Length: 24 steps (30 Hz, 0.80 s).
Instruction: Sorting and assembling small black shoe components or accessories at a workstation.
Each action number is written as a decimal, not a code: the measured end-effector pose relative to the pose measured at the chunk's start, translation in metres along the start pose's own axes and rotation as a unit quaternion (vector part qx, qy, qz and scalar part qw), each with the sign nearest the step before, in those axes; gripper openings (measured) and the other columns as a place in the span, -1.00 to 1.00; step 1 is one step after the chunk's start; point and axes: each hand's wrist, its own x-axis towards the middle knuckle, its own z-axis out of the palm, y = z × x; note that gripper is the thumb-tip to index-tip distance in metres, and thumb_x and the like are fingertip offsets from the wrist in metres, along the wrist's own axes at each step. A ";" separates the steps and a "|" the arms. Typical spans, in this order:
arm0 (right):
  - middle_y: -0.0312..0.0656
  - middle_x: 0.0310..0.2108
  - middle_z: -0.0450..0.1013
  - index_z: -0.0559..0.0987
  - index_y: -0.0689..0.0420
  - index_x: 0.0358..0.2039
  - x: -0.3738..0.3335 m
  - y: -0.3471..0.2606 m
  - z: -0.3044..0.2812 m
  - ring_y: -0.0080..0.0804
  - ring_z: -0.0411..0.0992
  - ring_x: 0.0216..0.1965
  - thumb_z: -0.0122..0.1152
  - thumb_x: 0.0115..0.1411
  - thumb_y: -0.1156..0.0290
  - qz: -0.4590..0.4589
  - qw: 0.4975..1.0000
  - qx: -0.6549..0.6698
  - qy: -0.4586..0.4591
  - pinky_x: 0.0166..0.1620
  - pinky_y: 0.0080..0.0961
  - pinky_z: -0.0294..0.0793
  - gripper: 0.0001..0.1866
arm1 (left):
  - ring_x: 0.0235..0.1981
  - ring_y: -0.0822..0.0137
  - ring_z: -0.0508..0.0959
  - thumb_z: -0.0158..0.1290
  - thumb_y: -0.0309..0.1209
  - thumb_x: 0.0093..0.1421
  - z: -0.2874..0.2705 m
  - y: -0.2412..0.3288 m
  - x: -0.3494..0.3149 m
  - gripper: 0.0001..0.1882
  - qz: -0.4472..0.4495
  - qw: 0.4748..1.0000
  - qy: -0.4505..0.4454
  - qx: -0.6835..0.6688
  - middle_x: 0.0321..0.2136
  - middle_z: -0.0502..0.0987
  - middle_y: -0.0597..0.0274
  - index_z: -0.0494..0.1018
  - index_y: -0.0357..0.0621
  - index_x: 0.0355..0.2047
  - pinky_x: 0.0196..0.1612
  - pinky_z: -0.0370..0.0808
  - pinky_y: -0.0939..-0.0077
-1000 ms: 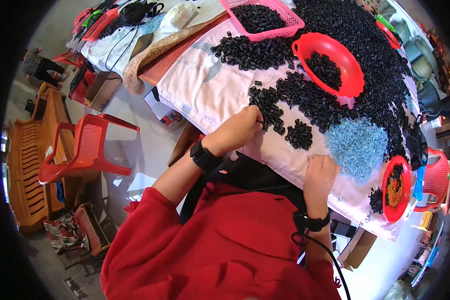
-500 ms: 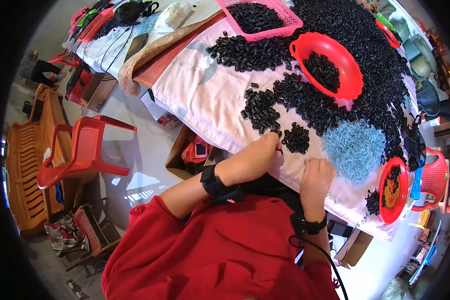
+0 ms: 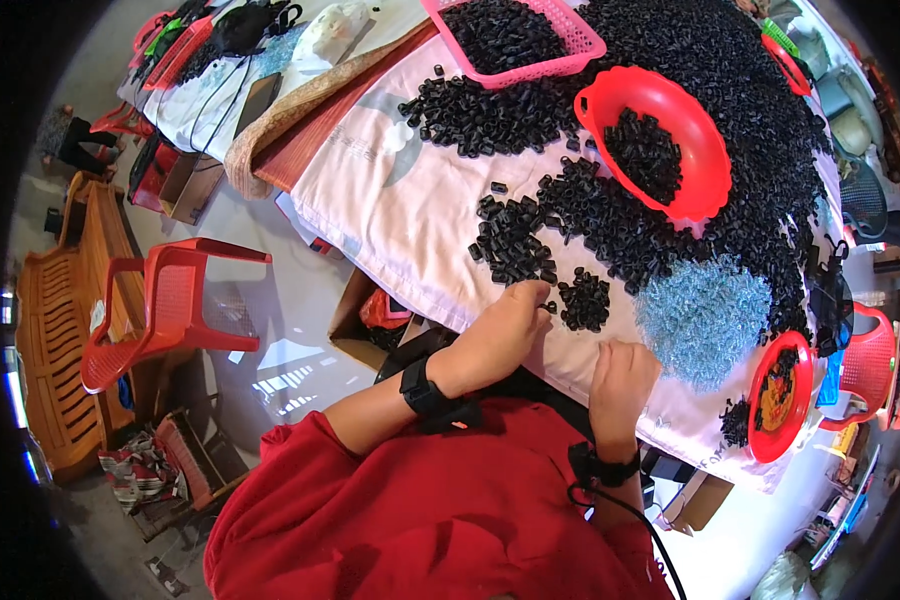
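My left hand [image 3: 500, 338] is closed in a pinch at the near edge of the cloth, with a small black plastic piece [image 3: 550, 307] at its fingertips. A little heap of the same black pieces [image 3: 584, 299] lies just right of those fingers, and a looser heap [image 3: 513, 240] is just beyond them. My right hand [image 3: 622, 385] has its fingers curled together above the cloth; what they hold, if anything, is hidden. Beside it, farther right, is a mound of thin clear-blue bits [image 3: 703, 320].
A large mass of black pieces [image 3: 710, 90] covers the far right of the cloth-covered table [image 3: 370, 200]. On it stand a red oval bowl [image 3: 705, 160] and a pink basket [image 3: 530, 76]. A red dish [image 3: 770, 440] sits at the right edge. A red chair [image 3: 180, 300] stands left.
The view has shifted slightly, so the table things sit a little lower and farther left. Both hands stay closed, and the left one is a little closer to the small heap.
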 end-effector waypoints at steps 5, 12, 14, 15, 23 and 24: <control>-0.13 -0.39 0.37 0.53 0.15 -0.27 0.001 0.003 -0.001 -0.09 0.39 -0.29 0.29 0.22 0.46 0.005 1.000 -0.002 -0.004 -0.15 -0.18 0.32 -0.88 | 0.00 -0.20 0.56 0.06 -0.45 0.34 -0.001 0.000 0.005 -0.56 0.016 0.998 0.017 0.057 -0.08 0.54 -0.32 0.26 -0.45 0.13 0.05 0.52 0.18; -0.13 -0.37 0.39 0.53 0.15 -0.26 0.002 0.005 -0.001 -0.09 0.40 -0.28 0.29 0.22 0.46 -0.004 1.000 0.009 -0.017 -0.15 -0.17 0.33 -0.88 | -0.01 -0.28 0.51 0.03 -0.51 0.32 0.019 0.004 0.011 -0.53 0.041 0.997 0.025 0.055 -0.04 0.45 -0.42 0.20 -0.44 0.18 0.06 0.47 0.07; -0.12 -0.35 0.41 0.53 0.16 -0.24 0.002 0.005 -0.004 -0.08 0.40 -0.25 0.28 0.23 0.47 0.007 0.999 0.011 -0.031 -0.13 -0.17 0.32 -0.87 | -0.02 -0.30 0.51 0.01 -0.52 0.32 0.022 0.008 0.014 -0.53 0.040 0.997 0.025 0.057 -0.04 0.45 -0.42 0.20 -0.44 0.18 0.05 0.47 0.05; -0.10 -0.32 0.43 0.53 0.17 -0.22 0.001 0.004 -0.005 -0.07 0.40 -0.22 0.28 0.23 0.48 0.016 0.999 0.018 -0.044 -0.10 -0.17 0.32 -0.86 | -0.02 -0.31 0.50 0.00 -0.52 0.32 0.023 0.010 0.014 -0.53 0.036 0.997 0.026 0.061 -0.04 0.45 -0.42 0.19 -0.44 0.19 0.05 0.46 0.04; -0.13 -0.36 0.39 0.54 0.22 -0.12 0.020 0.002 -0.003 -0.10 0.40 -0.25 0.25 0.23 0.49 0.020 0.998 0.067 0.002 -0.13 -0.22 0.36 -0.79 | -0.01 -0.33 0.49 -0.01 -0.53 0.32 0.017 0.010 0.014 -0.53 0.041 0.997 0.009 0.066 -0.03 0.44 -0.44 0.18 -0.40 0.20 0.05 0.46 0.03; -0.12 -0.34 0.39 0.54 0.24 -0.07 0.028 0.001 -0.004 -0.10 0.41 -0.23 0.22 0.23 0.51 0.013 0.998 0.066 0.013 -0.12 -0.23 0.37 -0.75 | 0.00 -0.33 0.49 -0.01 -0.53 0.32 0.016 0.011 0.014 -0.52 0.038 0.997 0.001 0.068 -0.02 0.44 -0.44 0.18 -0.39 0.21 0.06 0.46 0.03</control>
